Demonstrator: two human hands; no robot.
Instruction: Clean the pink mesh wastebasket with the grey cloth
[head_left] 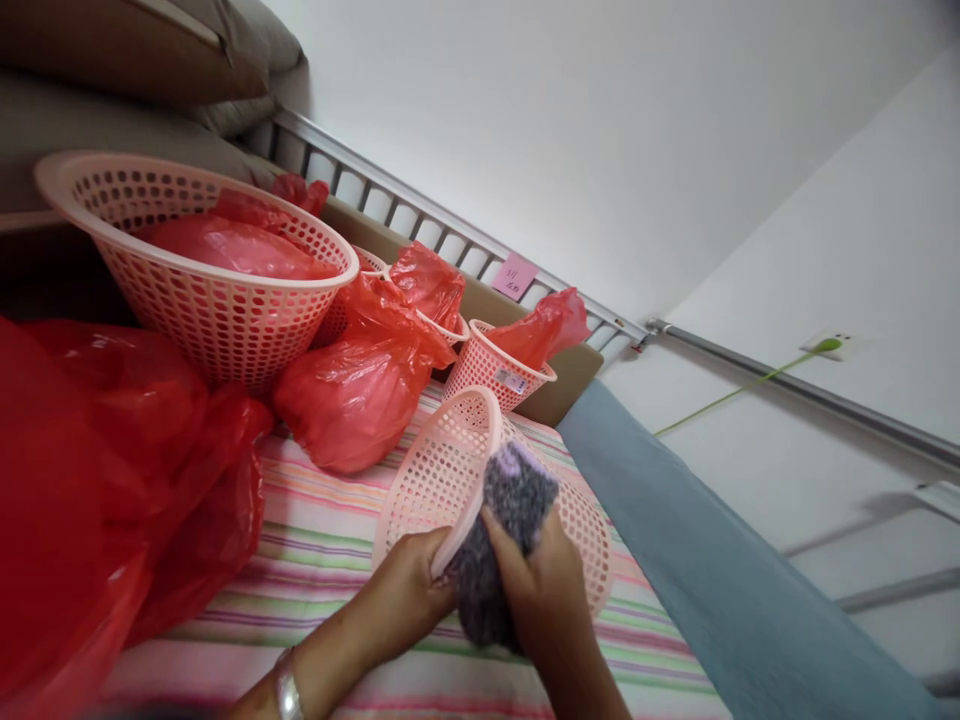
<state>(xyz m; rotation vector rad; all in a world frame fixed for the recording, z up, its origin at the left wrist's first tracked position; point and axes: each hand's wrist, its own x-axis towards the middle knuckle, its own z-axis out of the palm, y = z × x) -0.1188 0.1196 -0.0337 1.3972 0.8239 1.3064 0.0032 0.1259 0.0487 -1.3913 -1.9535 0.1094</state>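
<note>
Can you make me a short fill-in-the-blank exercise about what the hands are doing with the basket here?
1. The left hand grips the rim of a pink ____.
2. The right hand holds a speckled grey ____ against it.
3. The bags behind are coloured ____.
4. Everything rests on a ____ sheet.

Missing words: basket; cloth; red; striped

Striped bed (322, 560) carries red bags (352, 395) and pink baskets (202, 270).

A bed with a striped sheet (315, 560) stands against a plain white wall (600, 120). A metal bed rail (450, 225) runs along that wall, a pink sticky note (514, 275) stuck above it, grey cushions (135, 60) at its far end.
</note>
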